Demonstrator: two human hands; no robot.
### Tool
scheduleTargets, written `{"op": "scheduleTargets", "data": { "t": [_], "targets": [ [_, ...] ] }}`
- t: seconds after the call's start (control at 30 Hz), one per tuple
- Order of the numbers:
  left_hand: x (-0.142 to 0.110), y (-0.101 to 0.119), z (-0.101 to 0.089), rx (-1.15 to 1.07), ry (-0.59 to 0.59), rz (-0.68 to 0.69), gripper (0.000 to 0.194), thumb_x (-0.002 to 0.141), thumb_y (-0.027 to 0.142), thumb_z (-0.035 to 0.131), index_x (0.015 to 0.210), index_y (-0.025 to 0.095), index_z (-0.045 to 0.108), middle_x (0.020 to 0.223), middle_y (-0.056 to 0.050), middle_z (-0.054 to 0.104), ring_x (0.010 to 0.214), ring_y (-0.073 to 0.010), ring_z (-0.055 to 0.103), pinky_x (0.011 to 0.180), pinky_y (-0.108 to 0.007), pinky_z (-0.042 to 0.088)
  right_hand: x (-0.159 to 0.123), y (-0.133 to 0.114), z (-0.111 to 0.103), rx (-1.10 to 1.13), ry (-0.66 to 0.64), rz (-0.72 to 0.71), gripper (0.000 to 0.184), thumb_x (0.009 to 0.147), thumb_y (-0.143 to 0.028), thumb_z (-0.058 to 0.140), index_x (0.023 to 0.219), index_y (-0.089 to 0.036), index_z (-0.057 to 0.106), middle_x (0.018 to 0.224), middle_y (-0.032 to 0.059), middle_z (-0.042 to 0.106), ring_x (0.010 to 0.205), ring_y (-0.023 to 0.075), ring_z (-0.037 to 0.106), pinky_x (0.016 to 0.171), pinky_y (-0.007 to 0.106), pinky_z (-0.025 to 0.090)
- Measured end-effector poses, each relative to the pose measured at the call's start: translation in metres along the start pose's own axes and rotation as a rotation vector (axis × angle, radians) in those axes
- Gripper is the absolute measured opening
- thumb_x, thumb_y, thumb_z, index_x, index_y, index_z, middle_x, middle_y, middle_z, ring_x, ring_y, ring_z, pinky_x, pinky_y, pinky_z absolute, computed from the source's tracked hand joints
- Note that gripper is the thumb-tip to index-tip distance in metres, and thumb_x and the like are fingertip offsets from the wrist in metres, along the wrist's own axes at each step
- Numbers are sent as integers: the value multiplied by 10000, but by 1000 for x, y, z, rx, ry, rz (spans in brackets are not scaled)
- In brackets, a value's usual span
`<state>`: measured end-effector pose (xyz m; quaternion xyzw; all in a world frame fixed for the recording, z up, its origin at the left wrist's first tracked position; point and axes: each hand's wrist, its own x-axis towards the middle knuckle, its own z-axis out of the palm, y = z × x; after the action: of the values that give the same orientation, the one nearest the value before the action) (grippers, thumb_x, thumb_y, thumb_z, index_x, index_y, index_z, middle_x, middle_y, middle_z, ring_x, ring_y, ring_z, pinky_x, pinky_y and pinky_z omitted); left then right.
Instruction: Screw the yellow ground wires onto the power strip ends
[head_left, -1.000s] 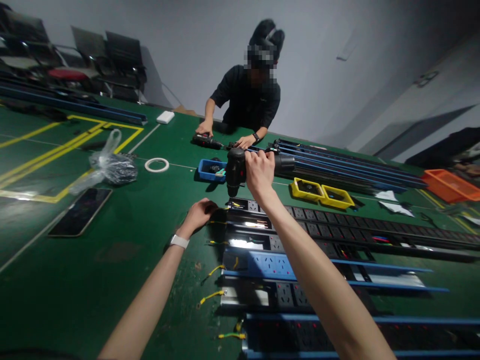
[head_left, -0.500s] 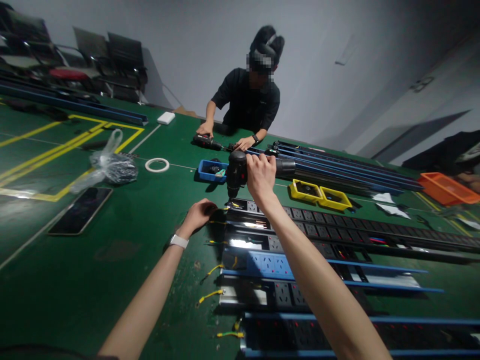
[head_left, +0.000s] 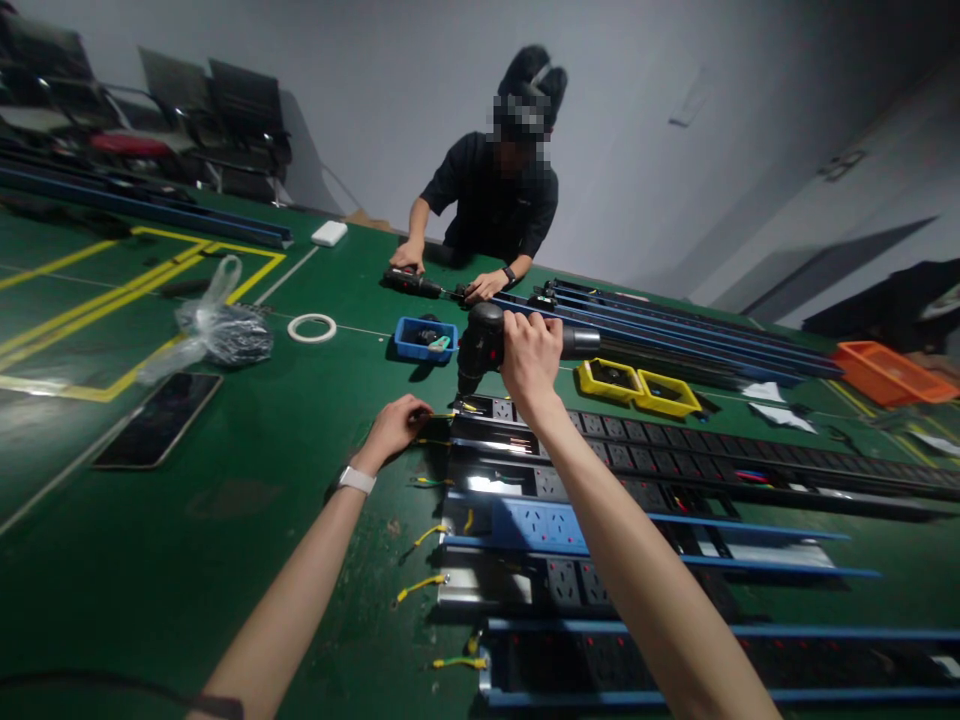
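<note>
Has a blue-edged strip closest to the near edge of the green bench, with more socket strips in rows beyond. Curls the left hand narrowly at a yellow wire by the farthest one's left end, too dark to show any pinch. Grips a black power drill in the right hand, pointed down over that same end. Toward the far edge, has a blue tray and two yellow trays, then faces a co-worker with another drill.
</note>
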<state>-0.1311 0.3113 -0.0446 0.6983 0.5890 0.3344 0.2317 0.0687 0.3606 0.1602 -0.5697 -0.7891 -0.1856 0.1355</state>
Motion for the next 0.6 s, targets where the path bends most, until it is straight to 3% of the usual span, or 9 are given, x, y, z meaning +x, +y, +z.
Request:
{"op": "scheduleTargets", "data": {
  "t": [0.37,0.6],
  "targets": [
    [1,3,-3,33,-21,-18,297,909,399,524,997,201,728,954,-43,647,707,-91,538,709,-217,408,-9,19,7,7,0,73,321,943,-156,303,1106,-159,580,1077,100,660,1038,202,497,897,344,236],
    [1,-2,-1,33,-31,1,470,911,585,474,1011,199,724,977,-52,648,727,-99,547,697,-221,394,-16,14,4,-9,34,25,328,953,-151,300,1116,-173,584,1096,98,655,1034,191,497,909,338,240]
  ]
}}
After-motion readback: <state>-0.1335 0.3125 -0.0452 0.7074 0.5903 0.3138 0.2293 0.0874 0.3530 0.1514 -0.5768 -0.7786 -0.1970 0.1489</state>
